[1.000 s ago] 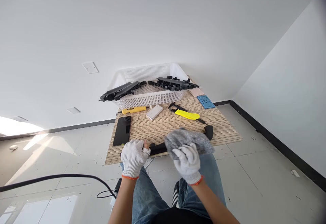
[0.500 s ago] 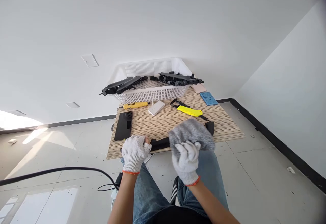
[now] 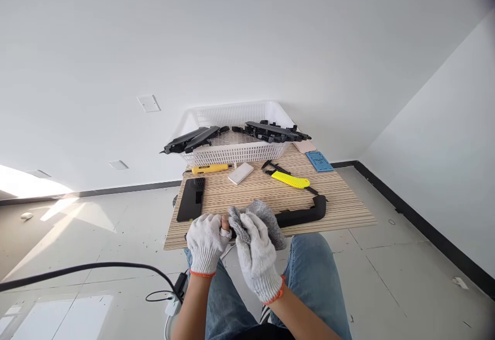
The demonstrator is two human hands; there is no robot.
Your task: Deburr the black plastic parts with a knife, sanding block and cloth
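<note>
A long black plastic trim part (image 3: 303,216) lies along the table's near edge, its right end bent upward. My left hand (image 3: 206,238), in a white knitted glove with the thumb tip bare, is closed around the part's left end. My right hand (image 3: 256,252), gloved too, grips a grey fluffy cloth (image 3: 266,219) and presses it on the part close to my left hand. Cloth and gloves hide the part's left half. Beyond it lie a yellow-handled cutter (image 3: 290,179) and a black caliper (image 3: 275,166).
At the back a white plastic basket (image 3: 232,154) bears several black plastic parts (image 3: 270,131). On the striped table (image 3: 224,195) lie a black phone (image 3: 191,199), a yellow tool (image 3: 210,168), a white power bank (image 3: 240,173) and a blue packet (image 3: 319,161). A black cable (image 3: 116,264) crosses the lower left.
My right hand has moved left with the cloth along the black trim part, baring its right end. My left hand keeps its hold. The view has tilted slightly upward.
</note>
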